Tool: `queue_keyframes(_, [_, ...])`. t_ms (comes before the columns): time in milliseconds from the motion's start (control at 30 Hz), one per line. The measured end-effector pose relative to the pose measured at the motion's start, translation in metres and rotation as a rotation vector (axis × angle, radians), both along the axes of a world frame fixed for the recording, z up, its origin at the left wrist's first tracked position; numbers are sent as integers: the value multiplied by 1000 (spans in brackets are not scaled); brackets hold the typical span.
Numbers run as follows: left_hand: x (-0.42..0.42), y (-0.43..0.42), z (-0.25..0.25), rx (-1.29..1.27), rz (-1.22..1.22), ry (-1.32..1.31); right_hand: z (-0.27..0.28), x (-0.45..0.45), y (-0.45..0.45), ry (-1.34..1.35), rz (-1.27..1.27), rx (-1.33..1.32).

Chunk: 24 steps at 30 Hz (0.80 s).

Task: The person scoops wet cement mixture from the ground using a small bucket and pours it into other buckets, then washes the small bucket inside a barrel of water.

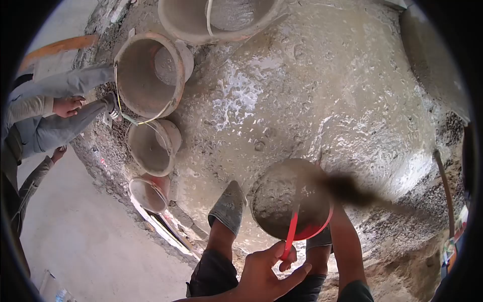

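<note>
My left hand [274,272] has its fingers hooked round the red handle [291,234] of a bucket [327,221] that holds wet grey mix. The bucket stands over the wet mortar, just in front of my shins. My right forearm [348,246] reaches up to the bucket's right side, but the hand at its end is hard to make out against the rim. A dark, motion-blurred shape [347,189] crosses the right rim, with a faint streak trailing to the right.
Wet mortar [297,90] spreads ahead. Several mortar-caked tubs and buckets line its left and upper edge, among them a large tub [148,75] and a smaller bucket [151,148]. Another person's hand [68,106] and legs are at the left. A curved rod [445,186] is at the right.
</note>
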State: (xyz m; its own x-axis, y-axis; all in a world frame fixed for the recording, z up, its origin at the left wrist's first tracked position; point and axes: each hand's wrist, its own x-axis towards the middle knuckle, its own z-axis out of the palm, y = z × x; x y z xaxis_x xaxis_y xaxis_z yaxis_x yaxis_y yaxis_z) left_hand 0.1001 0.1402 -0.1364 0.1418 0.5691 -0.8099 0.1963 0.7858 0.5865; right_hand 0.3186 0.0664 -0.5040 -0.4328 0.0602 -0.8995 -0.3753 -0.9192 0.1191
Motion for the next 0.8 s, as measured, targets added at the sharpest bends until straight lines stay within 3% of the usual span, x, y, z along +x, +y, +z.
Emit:
queue_keyframes(133, [-37,65,60,100,-183,-16,35,-48,23,-84,-67,89])
queue_keyframes(267, [-73,123,70,460,-430,74,72,-108,97,-141,-234,279])
queue_keyframes(300, [-69,137,65,484,-428,133,83,-120,119,-154,-282,331])
queue_keyframes(367, [-69,162,45,791,-304,170,103,-143,163,-166,-384,433])
queue_keyframes(433, [-80,206,50,597,-451,260,123,-160,204,-168,-469,525])
queue_keyframes(500, [-87,236,13,898,-311,382,139,-169,239,-166,-546,599])
queue_keyframes(700, [-129,329,-67,684,-72,149,185,-167,307,-48,-698,801])
queue_keyframes(800, [-138,346,-83,645,9,170,203,-153,323,-1,-580,780])
